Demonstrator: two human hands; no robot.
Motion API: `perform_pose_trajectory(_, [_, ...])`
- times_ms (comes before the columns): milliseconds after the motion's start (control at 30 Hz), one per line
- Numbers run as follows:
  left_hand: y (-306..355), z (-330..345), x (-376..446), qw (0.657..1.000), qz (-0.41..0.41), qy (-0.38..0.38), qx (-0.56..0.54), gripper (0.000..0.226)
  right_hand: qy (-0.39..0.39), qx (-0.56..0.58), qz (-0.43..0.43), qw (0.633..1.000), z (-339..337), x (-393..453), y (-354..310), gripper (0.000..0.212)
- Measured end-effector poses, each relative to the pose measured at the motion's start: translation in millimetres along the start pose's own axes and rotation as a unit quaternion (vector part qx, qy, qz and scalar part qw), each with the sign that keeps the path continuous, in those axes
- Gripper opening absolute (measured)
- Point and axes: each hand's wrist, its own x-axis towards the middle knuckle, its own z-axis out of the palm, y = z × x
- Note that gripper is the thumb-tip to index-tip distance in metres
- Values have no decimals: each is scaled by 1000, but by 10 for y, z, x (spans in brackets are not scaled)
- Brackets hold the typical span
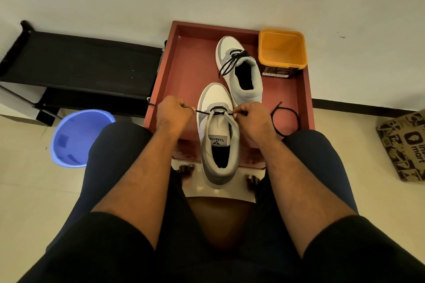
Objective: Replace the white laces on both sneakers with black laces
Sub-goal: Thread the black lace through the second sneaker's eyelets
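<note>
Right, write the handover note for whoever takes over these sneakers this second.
Left hand grips one end of the black lace; right hand pinches the other end, slack looping right on the red tray.
Near sneaker: lace through the lowest eyelets only.
Far sneaker: black lace in, ends loose.
Left: lace the near sneaker up and tie.

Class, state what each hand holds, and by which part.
Both hands, left hand and right hand, grip the black lace on either side of the near sneaker.

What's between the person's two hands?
In the head view, the near white-and-grey sneaker's front, with a black lace stretched from left hand to right hand.
</note>
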Motion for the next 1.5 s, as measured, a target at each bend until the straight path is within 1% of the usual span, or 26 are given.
perform_pose_trajectory(200, [-22,-44,-101,997,-30,34,65,23,20,-32,-4,999,31,-35,-3,19])
perform_pose_trajectory(300, [44,-82,-166,997,-6,43,66,26,23,-31,1,999,6,-61,-26,20])
perform_pose_trajectory(333, [86,-114,-183,998,9,30,53,23,21,-25,-3,999,-27,-80,-54,20])
perform_pose_trajectory(400, [178,-233,-230,996,36,-37,-69,8,24,-8,-19,999,-124,-143,-125,24])
perform_pose_trajectory(433, [226,-327,-265,983,36,-95,-156,9,34,1,-27,999,-180,-189,-164,26])
perform_pose_trajectory(467, [262,-435,-303,958,30,-164,-234,18,47,15,-32,998,-227,-243,-206,23])
perform_pose_trajectory(533, [315,-604,-381,899,53,-281,-333,26,48,111,-11,993,-264,-369,-297,11])
perform_pose_trajectory(567, [331,-656,-408,872,72,-311,-370,28,25,199,11,980,-253,-436,-365,11])
perform_pose_trajectory(633, [355,-710,-437,835,91,-339,-423,30,-46,362,44,930,-192,-555,-502,16])
perform_pose_trajectory(700, [367,-720,-445,821,103,-344,-443,30,-116,462,44,878,-108,-639,-620,17])
perform_pose_trajectory(733, [365,-715,-437,823,104,-338,-444,31,-148,499,41,853,-72,-674,-668,18])
perform_pose_trajectory(800, [337,-690,-396,844,97,-300,-435,31,-206,542,34,814,-12,-724,-729,18])
perform_pose_trajectory(867, [293,-647,-314,875,85,-230,-418,29,-244,546,23,801,22,-760,-744,10])
perform_pose_trajectory(933, [232,-597,-205,909,57,-120,-395,24,-238,529,38,814,-13,-749,-714,8])
perform_pose_trajectory(967, [188,-576,-143,925,31,-54,-375,22,-213,518,56,827,-60,-721,-677,8])
perform_pose_trajectory(1033, [108,-553,-59,952,-19,59,-301,19,-133,464,66,874,-216,-630,-575,9])
perform_pose_trajectory(1067, [91,-542,-67,966,-27,86,-243,21,-91,412,51,905,-297,-584,-521,9])
perform_pose_trajectory(1100, [92,-518,-92,979,-20,85,-185,24,-57,356,30,932,-354,-537,-476,11])
perform_pose_trajectory(1133, [132,-484,-146,988,-5,51,-144,26,-37,309,12,950,-381,-497,-443,13])
perform_pose_trajectory(1167, [198,-437,-213,991,17,-9,-134,27,-29,282,1,959,-384,-473,-433,15])
perform_pose_trajectory(1233, [325,-334,-358,970,53,-164,-169,23,-30,250,-13,968,-340,-444,-429,15])
perform_pose_trajectory(1267, [363,-287,-404,956,70,-222,-177,21,-34,236,-22,971,-315,-439,-424,14])
perform_pose_trajectory(1300, [365,-242,-409,949,82,-251,-174,20,-39,229,-25,972,-295,-437,-419,12])
perform_pose_trajectory(1367, [330,-214,-353,957,68,-223,-174,16,-43,244,-14,969,-309,-429,-407,4])
perform_pose_trajectory(1433, [258,-264,-258,976,32,-122,-176,17,-36,266,3,963,-372,-411,-375,4])
perform_pose_trajectory(1500, [176,-362,-188,993,22,-1,-115,18,-26,271,13,962,-425,-379,-333,4])
